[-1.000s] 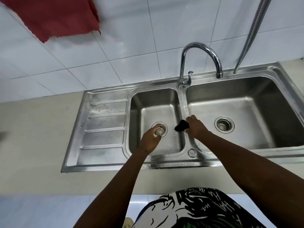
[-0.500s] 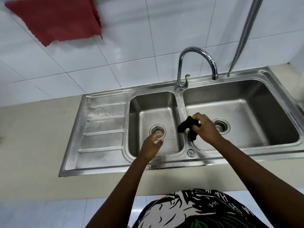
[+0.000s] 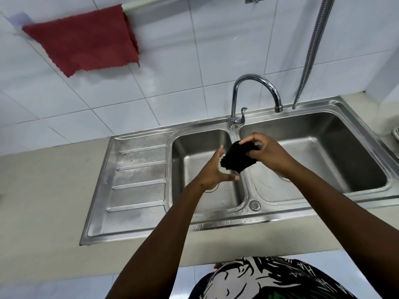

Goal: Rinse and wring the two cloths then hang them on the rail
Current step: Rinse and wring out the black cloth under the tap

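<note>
A black cloth (image 3: 237,156) is held above the divider of the steel double sink (image 3: 241,190). My right hand (image 3: 267,154) pinches its upper right part. My left hand (image 3: 213,171) is spread open just left of and under the cloth, fingertips at its lower edge; I cannot tell whether they touch it. A red cloth (image 3: 86,42) hangs spread over the white rail (image 3: 151,4) on the tiled wall at the upper left.
The chrome tap (image 3: 254,93) arches behind my hands, spout over the right basin, no water running. A metal hose (image 3: 311,50) hangs at the right. The ribbed drainboard (image 3: 138,182) lies left of the basins. A beige counter (image 3: 43,201) surrounds the sink.
My right hand lifted the black cloth up from the sink divider and it has opened out from a bunch. My left hand rose from the left basin's drain to the cloth.
</note>
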Motion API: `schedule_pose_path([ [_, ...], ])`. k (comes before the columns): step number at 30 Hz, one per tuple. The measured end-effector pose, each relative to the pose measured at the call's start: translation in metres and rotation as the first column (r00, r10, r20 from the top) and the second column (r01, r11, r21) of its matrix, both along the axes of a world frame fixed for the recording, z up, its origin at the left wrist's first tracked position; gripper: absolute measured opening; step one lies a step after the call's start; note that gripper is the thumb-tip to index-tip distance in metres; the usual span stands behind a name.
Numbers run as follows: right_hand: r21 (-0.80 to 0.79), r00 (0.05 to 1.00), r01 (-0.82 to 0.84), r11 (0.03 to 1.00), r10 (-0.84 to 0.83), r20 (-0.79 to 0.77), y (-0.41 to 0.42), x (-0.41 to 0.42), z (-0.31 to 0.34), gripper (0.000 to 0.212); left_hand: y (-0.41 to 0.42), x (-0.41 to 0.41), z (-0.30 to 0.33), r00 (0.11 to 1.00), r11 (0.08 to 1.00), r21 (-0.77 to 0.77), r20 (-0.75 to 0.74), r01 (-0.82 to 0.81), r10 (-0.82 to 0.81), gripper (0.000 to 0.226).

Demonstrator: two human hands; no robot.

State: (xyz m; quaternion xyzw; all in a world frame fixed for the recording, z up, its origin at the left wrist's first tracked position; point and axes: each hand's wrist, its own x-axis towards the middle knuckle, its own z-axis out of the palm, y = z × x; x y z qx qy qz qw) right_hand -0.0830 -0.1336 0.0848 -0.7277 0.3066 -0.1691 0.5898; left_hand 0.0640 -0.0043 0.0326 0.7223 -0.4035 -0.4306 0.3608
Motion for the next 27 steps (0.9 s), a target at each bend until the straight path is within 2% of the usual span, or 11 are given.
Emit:
schedule_pose_path([
  [2,0.103,0.999,0.015,0.995,-0.018,0.033,0.004,0.005,0.004,0.030,-0.008,0.002,0.005,0.999,1.000,-0.014,0.048,0.006,-0.005,0.113],
  [3,0.162,0.998,0.020,0.987,-0.029,0.050,0.006,0.006,0.004,0.029,-0.011,0.003,0.007,0.995,1.000,-0.017,0.103,-0.004,0.006,0.102],
  [6,0.278,0.991,0.053,0.959,-0.085,0.102,0.007,0.007,0.002,0.031,-0.015,0.009,0.012,0.961,0.999,-0.038,0.277,0.003,0.008,0.036],
  [8,0.264,0.987,0.062,0.962,-0.098,0.125,0.004,0.003,-0.004,0.042,-0.015,0.013,0.020,0.967,0.999,-0.035,0.253,0.031,-0.021,0.021],
  [11,0.060,0.997,0.005,0.998,-0.010,0.075,0.000,-0.005,-0.012,0.055,-0.015,0.016,0.035,0.977,0.993,0.011,0.177,0.118,-0.118,0.016],
  [14,-0.147,0.979,-0.169,0.975,0.148,-0.143,0.007,-0.007,-0.018,0.054,-0.015,0.017,0.043,0.988,0.986,0.070,-0.038,0.154,-0.152,0.010],
  [16,-0.234,0.933,-0.289,0.928,0.218,-0.285,0.015,-0.002,-0.025,0.077,-0.015,0.018,0.046,0.978,0.987,0.112,-0.188,0.113,-0.090,0.014],
  [18,-0.430,0.927,-0.292,0.854,0.141,-0.348,0.022,0.009,-0.033,0.091,-0.015,0.023,0.052,0.964,0.986,0.144,-0.261,0.079,-0.039,0.016],
  [21,-0.739,0.962,-0.159,0.655,-0.066,-0.266,0.028,0.028,-0.037,0.067,-0.013,0.033,0.067,0.938,0.984,0.157,-0.344,0.085,-0.026,0.013],
  [24,-0.842,0.963,-0.120,0.527,-0.145,-0.228,0.018,0.034,-0.028,0.039,-0.011,0.041,0.076,0.918,0.972,0.170,-0.386,0.164,-0.088,0.001],
  [27,-0.843,0.932,-0.190,0.503,-0.177,-0.316,0.001,0.032,-0.011,0.024,-0.010,0.048,0.078,0.973,0.959,0.209,-0.166,0.193,-0.159,0.024],
])
